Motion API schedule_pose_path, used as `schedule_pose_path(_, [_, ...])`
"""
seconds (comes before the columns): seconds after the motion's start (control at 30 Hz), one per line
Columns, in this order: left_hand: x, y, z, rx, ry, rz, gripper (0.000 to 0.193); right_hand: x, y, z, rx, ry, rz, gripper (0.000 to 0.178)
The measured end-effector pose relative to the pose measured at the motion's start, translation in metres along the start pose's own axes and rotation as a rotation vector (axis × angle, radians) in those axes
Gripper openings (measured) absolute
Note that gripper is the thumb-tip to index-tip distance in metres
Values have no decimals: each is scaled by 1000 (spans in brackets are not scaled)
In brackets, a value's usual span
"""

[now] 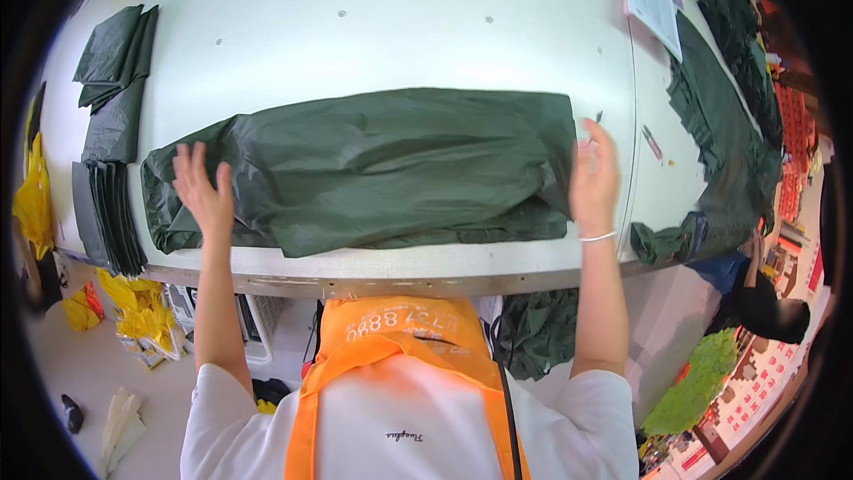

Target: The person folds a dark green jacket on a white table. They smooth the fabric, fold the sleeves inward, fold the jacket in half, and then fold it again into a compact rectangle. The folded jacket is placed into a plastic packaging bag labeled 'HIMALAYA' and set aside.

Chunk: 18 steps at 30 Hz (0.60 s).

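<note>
Cropped shirt, left fingers partly hiding green fabric; contact unclear

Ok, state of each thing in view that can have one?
Left hand: open, fingers spread, over the cloth's left part; contact unclear
Right hand: open, fingers extended, at the cloth's right edge; contact unclear
Dark green cloth: spread lengthwise, wrinkled
Green pieces at left: folded
Green cloth at right: loose, rumpled
Orange apron: worn

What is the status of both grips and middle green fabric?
Left grip open over green fabric; right grip open at its right end. Fabric wrinkled. Folded stack close on left.
</note>
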<state>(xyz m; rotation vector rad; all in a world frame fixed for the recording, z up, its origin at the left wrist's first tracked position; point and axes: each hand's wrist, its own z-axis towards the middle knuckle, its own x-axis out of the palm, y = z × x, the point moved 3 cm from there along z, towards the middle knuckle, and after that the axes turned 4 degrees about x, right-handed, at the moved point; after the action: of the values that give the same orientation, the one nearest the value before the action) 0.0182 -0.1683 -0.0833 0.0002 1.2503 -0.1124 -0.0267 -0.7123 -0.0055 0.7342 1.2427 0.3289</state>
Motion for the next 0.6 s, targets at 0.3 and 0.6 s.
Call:
schedule_pose_path(0.3, [66, 71, 10, -415, 472, 159, 73, 92, -60, -64, -48, 227, -271, 49])
schedule_pose_path(0.6, [-41, -241, 16, 541, 474, -442, 85, 48, -110, -75, 466, 32, -118, 83])
